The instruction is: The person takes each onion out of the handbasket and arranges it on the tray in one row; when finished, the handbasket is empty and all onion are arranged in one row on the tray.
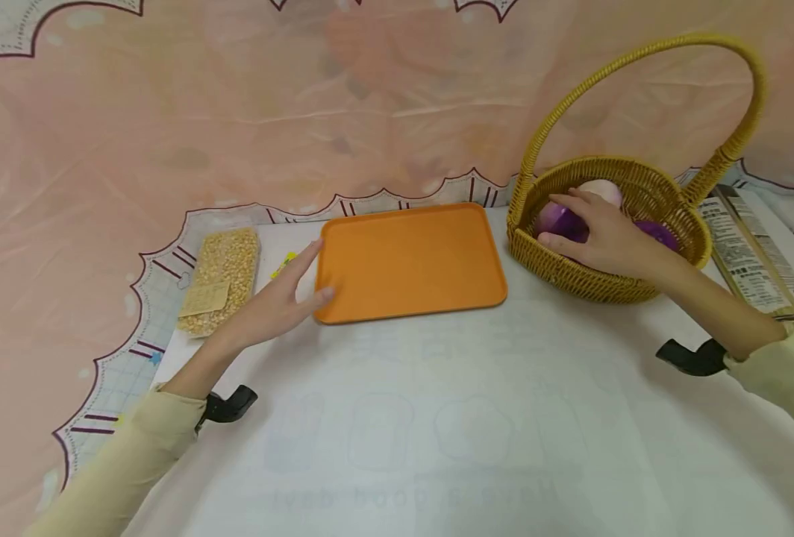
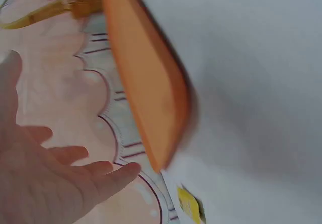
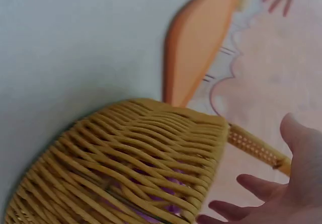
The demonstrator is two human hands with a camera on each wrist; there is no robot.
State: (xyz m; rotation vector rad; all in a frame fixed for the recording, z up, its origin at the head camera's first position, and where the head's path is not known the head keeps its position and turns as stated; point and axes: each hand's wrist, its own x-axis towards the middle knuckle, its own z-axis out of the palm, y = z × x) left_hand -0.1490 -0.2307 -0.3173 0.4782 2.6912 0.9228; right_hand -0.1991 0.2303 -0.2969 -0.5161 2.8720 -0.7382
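Note:
My left hand (image 1: 272,309) hovers at the left edge of an orange tray (image 1: 410,261), fingers extended and thumb apart. In the left wrist view its palm shows with nothing in it. My right hand (image 1: 608,235) reaches over a yellow woven basket (image 1: 592,287) with a tall arched handle. Inside the basket are a rounded purple thing (image 1: 561,221), a pale pinkish round thing (image 1: 604,191) and another purple piece (image 1: 657,234). The right fingers are spread above the rounded purple thing; in the right wrist view they stand spread beyond the basket's rim.
A clear pack of yellow corn kernels (image 1: 236,253) lies left of the tray, with a small yellow packet (image 1: 284,263) between them. At the right, beside the basket, is a printed package (image 1: 760,253). A pink patterned cloth (image 1: 397,134) hangs behind the white table (image 1: 437,418).

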